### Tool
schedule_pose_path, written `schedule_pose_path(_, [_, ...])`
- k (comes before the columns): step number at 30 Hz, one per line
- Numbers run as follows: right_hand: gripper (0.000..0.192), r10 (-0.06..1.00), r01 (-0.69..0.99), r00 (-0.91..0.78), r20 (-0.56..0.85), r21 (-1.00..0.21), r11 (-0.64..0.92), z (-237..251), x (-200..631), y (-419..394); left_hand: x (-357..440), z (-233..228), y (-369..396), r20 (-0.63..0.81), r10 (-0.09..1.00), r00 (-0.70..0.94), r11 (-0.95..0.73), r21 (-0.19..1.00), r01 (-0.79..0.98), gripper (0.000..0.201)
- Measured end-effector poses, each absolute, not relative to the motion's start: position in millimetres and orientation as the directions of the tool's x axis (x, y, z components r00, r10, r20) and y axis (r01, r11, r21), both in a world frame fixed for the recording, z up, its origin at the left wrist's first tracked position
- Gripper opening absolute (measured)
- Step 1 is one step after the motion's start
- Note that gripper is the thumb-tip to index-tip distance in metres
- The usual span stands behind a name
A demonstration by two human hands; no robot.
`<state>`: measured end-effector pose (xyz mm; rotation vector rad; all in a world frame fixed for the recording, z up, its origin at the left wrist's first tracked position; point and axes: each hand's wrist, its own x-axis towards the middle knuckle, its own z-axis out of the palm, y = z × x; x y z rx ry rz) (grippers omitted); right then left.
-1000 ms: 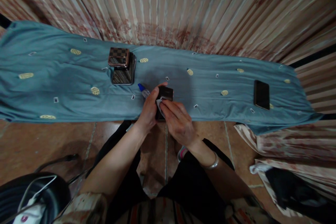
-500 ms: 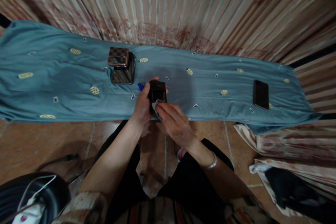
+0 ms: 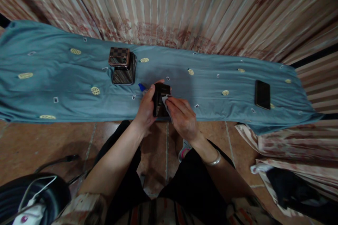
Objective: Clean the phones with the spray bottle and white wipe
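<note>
My left hand [image 3: 146, 109] is wrapped around the left side of a dark, glossy phone [image 3: 159, 107], which sits just above the near edge of the cloth-covered surface. A thin pale wipe [image 3: 165, 100] is pinched in the fingers of my right hand [image 3: 184, 117]. The wipe rests against the phone's shiny face, and part of it hangs below the fingers. Just left of the phone, a blue pointed cap or nozzle [image 3: 142, 87] sticks out beside my left thumb; the rest of that object is mostly hidden by the hand.
A checkered, phone-like device [image 3: 119, 52] rests on a glossy dark one [image 3: 123, 75] at left. Another phone [image 3: 262, 94] lies at far right on the teal cloth [image 3: 206, 84]. Pleated curtains [image 3: 169, 10] hang behind. A white power strip [image 3: 29, 214] sits at lower left.
Both hands and the phone have shifted slightly right. The wipe has moved up and right on the phone's face, and more of the blue-tipped object shows.
</note>
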<state>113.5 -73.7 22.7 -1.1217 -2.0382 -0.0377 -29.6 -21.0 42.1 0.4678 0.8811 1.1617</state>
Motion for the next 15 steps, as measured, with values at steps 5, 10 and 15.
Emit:
schedule_pose_path(5, [0.033, 0.682, 0.731, -0.254, 0.686, -0.325, 0.6, 19.5, 117.1, -69.5, -24.8, 41.3, -23.8, -0.334, 0.926, 0.177, 0.372, 0.714, -0.594, 0.04])
schedule_pose_path(10, [0.032, 0.68, 0.741, -0.244, 0.691, -0.319, 0.591, 21.4, 113.1, -71.8, -21.5, 37.9, -27.7, -0.291, 0.941, 0.175, 0.338, 0.753, -0.565, 0.04])
schedule_pose_path(15, [0.032, 0.676, 0.74, -0.261, 0.689, -0.306, 0.598, 24.5, 110.5, -74.1, -17.3, 35.0, -32.5, -0.268, 0.942, 0.201, 0.335, 0.764, -0.552, 0.035])
